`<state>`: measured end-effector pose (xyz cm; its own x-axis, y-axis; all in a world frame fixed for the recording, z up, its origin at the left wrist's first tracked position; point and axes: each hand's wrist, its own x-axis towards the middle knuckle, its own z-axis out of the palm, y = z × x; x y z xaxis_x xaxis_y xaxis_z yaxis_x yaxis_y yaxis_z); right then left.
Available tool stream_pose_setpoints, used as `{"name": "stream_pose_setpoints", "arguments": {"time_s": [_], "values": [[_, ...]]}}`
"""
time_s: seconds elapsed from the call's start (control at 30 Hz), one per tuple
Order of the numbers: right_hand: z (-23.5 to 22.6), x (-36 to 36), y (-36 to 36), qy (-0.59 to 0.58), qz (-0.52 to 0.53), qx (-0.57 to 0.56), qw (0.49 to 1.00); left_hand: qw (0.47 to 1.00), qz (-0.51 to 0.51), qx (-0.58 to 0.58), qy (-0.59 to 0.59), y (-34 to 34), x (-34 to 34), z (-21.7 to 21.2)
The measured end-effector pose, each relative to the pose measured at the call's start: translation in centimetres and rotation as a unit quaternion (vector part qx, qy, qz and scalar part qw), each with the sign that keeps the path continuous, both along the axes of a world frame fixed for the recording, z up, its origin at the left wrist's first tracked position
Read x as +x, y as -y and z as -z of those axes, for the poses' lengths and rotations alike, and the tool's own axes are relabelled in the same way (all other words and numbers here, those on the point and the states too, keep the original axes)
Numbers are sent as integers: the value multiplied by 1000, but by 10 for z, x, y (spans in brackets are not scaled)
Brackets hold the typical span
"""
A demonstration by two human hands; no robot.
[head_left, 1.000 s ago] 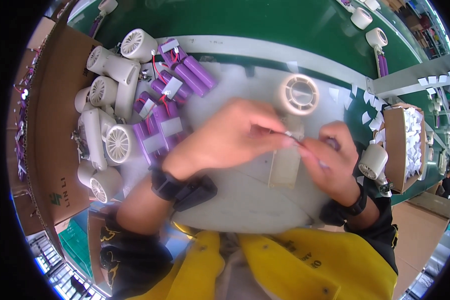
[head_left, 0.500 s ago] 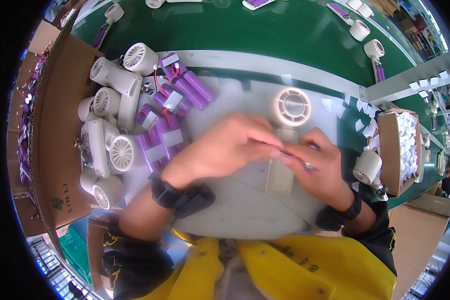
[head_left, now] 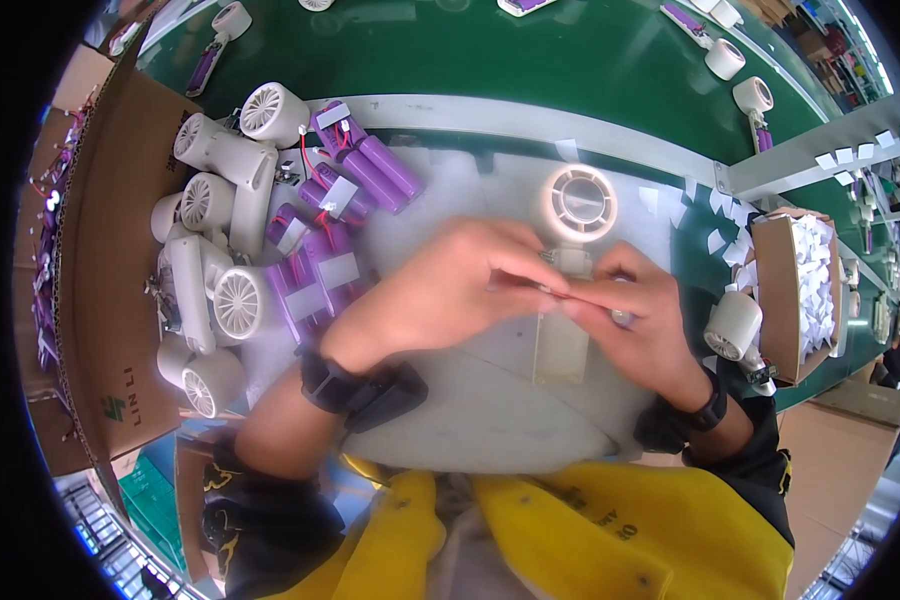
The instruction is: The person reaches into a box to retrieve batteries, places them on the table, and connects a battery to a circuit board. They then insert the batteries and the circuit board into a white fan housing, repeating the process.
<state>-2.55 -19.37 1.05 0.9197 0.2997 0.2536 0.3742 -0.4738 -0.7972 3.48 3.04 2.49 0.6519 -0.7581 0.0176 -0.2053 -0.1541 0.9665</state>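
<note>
Both hands meet over the small white fan (head_left: 573, 262) on the tabletop (head_left: 470, 420): left hand (head_left: 450, 290) and right hand (head_left: 635, 320) each keep a closed pinching grip at its neck; likely wiring work, needing steady fingertips next.

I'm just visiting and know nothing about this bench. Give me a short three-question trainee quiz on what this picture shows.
1. True or false: both hands meet over the cream handheld fan lying on the pale work mat.
2. Which colour are the battery packs left of the hands? A) purple B) orange C) black
3. Fill in: the pile of white fan housings lies on the person's ____ side.

Key:
1. True: left hand and right hand touch fingertips over its handle.
2. A
3. left
</note>
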Motion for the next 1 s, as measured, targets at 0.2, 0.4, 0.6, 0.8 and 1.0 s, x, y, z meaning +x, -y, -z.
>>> {"name": "stream_pose_setpoints", "arguments": {"time_s": [0.2, 0.4, 0.6, 0.8, 1.0], "values": [[1, 0, 1, 8, -6, -5, 1000, 988, 1, -52, -145, -3, -1, 7], [0, -1, 0, 2, -11, -8, 1000, 970, -9, -49, -238, -3, 1, 3], [3, -1, 0, 14, -4, -2, 1000, 973, -30, -85, -212, -2, -1, 4], [5, -1, -1, 39, 14, 0, 999, 976, -53, -76, -197, -1, -2, 3], [4, -2, -3, 73, 21, -35, 997, 985, -78, -52, -142, 1, -4, 1]]}}
